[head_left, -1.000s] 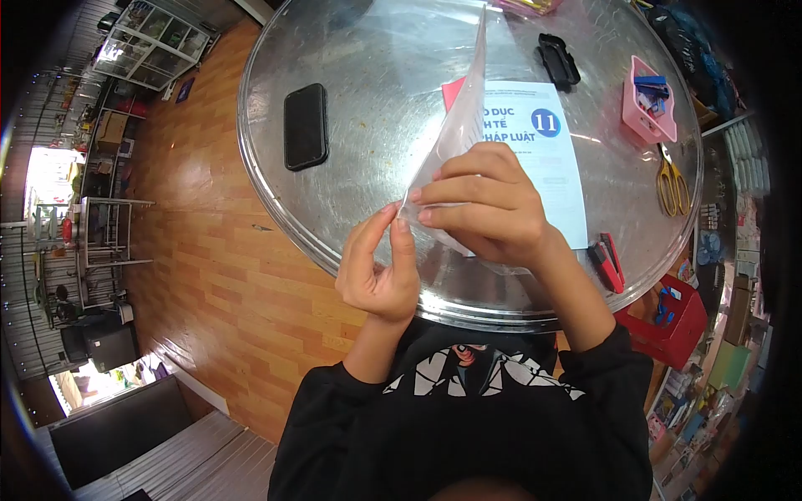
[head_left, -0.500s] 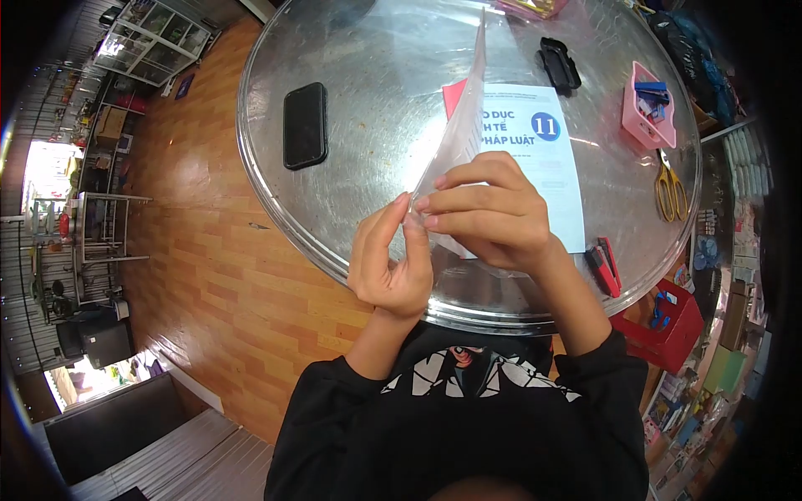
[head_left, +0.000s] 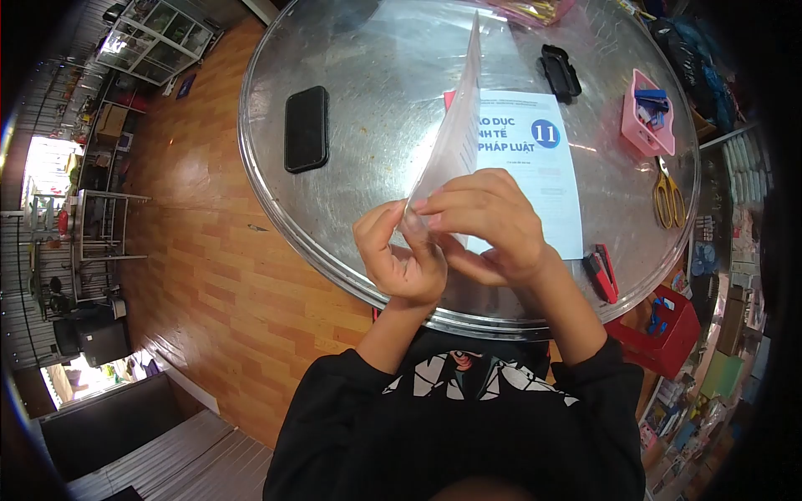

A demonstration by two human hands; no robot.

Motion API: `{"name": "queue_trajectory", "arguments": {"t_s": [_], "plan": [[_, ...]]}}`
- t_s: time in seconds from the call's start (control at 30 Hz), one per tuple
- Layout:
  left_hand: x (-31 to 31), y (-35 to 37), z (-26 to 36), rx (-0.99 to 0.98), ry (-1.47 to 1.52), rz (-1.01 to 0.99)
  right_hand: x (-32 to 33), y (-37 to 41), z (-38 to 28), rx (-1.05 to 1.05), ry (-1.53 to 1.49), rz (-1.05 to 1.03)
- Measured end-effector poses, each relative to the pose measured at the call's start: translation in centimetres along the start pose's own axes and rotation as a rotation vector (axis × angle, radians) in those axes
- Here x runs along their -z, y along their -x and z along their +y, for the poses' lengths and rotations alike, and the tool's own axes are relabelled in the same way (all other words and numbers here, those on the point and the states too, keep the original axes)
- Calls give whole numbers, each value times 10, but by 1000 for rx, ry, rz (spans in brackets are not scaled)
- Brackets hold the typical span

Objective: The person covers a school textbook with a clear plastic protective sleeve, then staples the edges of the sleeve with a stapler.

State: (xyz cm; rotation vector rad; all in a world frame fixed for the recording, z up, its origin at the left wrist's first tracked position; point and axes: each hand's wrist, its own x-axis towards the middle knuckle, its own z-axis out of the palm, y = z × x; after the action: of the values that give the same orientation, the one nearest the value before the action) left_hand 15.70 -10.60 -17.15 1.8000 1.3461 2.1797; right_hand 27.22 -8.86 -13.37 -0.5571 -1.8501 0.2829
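A book lies open on the round metal table, its white title page (head_left: 535,175) marked with a blue "11". One leaf of it, which looks like the cover (head_left: 455,138), stands raised almost edge-on to me. Clear plastic film shows at the leaf's near corner. My left hand (head_left: 403,259) is closed in a pinch on that corner. From the other side, my right hand (head_left: 493,221) grips the same corner with thumb and fingers, its fingertips meeting the left ones. The exact fold of the film is hidden between my fingers.
On the metal table (head_left: 351,217) lie a black phone (head_left: 307,129) at left and a black case (head_left: 560,73) behind the book. To the right are a pink basket (head_left: 647,125), yellow-handled scissors (head_left: 668,199) and a red stapler (head_left: 601,274). A red stool (head_left: 668,326) stands beyond the edge.
Both hands stay at the leaf's corner, sitting slightly lower in view. My left thumb and fingers have shifted a little along the film. The leaf remains raised.
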Motion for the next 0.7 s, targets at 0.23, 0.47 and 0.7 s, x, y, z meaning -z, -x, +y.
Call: {"name": "queue_trajectory", "arguments": {"t_s": [0.23,0.47,0.7], "plan": [[-1,-1,1,-18,-15,7,5,-5,-1,-2,-45,-54],[-1,2,-2,13,9,0,7,-6,-2,-101,-145,-65],[2,0,-1,-69,-22,-65,8,-17,1,-173,-31,-105]]}}
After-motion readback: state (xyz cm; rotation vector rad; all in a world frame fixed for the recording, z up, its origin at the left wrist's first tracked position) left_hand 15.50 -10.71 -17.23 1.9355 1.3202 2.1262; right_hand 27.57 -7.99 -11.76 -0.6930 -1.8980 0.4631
